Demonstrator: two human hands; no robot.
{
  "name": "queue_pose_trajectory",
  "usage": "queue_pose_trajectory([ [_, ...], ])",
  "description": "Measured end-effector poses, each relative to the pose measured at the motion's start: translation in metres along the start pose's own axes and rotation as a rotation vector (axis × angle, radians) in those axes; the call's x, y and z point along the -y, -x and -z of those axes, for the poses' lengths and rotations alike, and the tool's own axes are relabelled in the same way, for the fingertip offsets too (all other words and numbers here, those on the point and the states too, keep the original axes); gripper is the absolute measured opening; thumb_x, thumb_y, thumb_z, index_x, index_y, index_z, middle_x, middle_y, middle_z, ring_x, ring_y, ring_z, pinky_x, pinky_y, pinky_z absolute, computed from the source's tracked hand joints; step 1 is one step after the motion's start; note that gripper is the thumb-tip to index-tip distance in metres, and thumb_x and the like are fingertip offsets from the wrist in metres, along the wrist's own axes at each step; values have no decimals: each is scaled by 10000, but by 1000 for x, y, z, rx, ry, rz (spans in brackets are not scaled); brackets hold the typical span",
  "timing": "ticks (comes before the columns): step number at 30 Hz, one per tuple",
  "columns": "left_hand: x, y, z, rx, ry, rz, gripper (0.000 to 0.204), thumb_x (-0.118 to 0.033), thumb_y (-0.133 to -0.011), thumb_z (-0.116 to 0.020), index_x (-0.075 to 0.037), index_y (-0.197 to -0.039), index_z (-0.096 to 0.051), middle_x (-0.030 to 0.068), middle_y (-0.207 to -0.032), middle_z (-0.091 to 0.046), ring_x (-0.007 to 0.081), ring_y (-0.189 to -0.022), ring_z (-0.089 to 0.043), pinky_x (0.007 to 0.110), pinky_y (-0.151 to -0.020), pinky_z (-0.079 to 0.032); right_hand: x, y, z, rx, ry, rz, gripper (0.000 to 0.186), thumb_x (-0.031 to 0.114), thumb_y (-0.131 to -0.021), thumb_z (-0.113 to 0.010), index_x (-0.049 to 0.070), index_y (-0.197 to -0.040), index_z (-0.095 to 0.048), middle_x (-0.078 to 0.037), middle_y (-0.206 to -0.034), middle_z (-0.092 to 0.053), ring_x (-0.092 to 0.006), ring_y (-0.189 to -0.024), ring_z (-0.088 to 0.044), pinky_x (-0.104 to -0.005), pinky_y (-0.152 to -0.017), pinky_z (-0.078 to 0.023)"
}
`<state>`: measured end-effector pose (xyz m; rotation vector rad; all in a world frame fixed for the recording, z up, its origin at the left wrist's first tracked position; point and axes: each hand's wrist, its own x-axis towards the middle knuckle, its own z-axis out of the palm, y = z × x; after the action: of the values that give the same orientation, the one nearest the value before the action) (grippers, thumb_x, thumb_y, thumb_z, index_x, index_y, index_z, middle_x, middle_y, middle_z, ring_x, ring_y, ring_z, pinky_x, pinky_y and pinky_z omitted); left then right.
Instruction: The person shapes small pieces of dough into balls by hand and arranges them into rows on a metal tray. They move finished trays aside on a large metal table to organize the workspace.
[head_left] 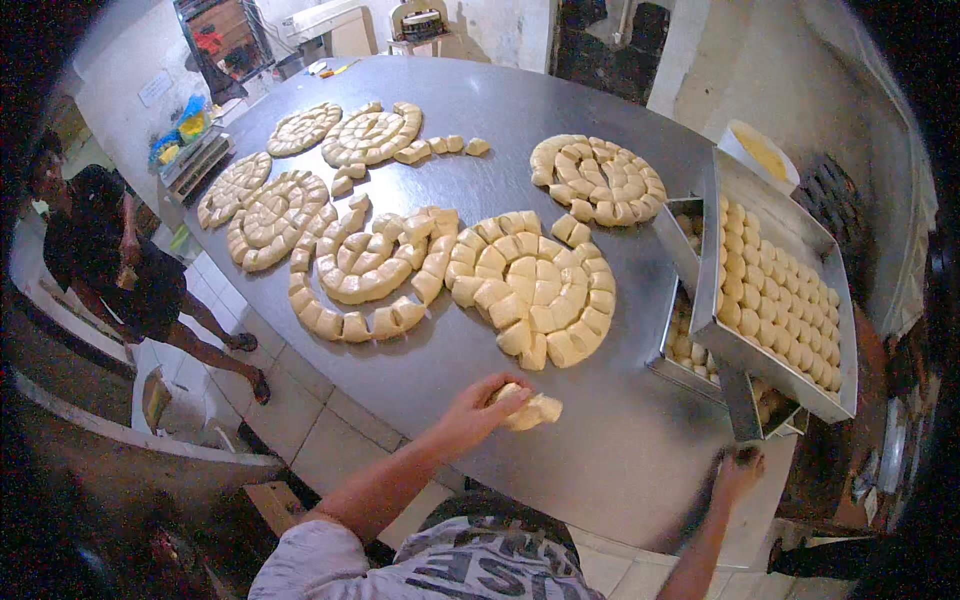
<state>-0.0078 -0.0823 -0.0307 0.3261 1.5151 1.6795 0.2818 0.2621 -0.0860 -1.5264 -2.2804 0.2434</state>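
Left hand (478, 410): curled round a dough lump (537, 411), thumb and fingers gripping its left part; lump sits just on the near side of the near coil (540, 285).
Right hand (740, 473): near the table's right edge, below the trays; dark patch at the fingers, blurred. Cannot tell whether the grip is closed or on anything.
Lump, risk: soft dough probably tears or flattens if squeezed hard; tackiness could leave it stuck to the fingers.
Near coil, risk: cut segments lie close together; a low sweep of the left forearm could drag the outer ring out of line, and touching pieces may fuse if left long.
Upper tray (768, 362), risk: set askew over the lower tray (688, 378); a knock from the right arm could shift it and jostle the dough balls (775, 300).
Lump, form: pale cream, irregular, creased, no clean edges.
Coils, form: flat spirals, sliced into blocky wedges, rounded tops, slight sheen.
Balls, form: smooth, small, packed in rows, touching.
Trays, material: grey metal, straight walls, squared corners.
Table (620, 430), material: smooth grey metal, dull glare, curved rim in this wide lens.
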Motion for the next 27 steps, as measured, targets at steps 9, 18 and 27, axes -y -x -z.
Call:
queue_pose_trajectory([
  [9,16,-10,-39,161,-41,-28,332,-129,-826,-638,-88,-1089,-440,16,-972,-529,100,-935,-501,243,-795,-418,-37,0,-12,-40,-101,192,335,129,-738,-595,-38,-1006,-484,-207,-1049,-502,-368,-1044,-435,-432,-929,-334],
  [18,12,-21,-68,-93,105,-48,368,-139,-830,-596,-99,-1156,-430,65,-1032,-542,164,-950,-528,295,-801,-450,-73,-17,84,452,-357,158,299,126,-764,-569,-7,-1030,-543,-146,-1007,-582,-296,-950,-541,-397,-884,-404],
  [27,0,38,-66,-970,238,-587,376,-96,-798,-587,-70,-1141,-438,94,-1101,-477,210,-1000,-499,347,-829,-451,151,-257,160,-154,-1590,434,279,156,-815,-567,30,-1062,-540,-66,-1154,-506,-191,-1069,-501,-318,-863,-427],
])
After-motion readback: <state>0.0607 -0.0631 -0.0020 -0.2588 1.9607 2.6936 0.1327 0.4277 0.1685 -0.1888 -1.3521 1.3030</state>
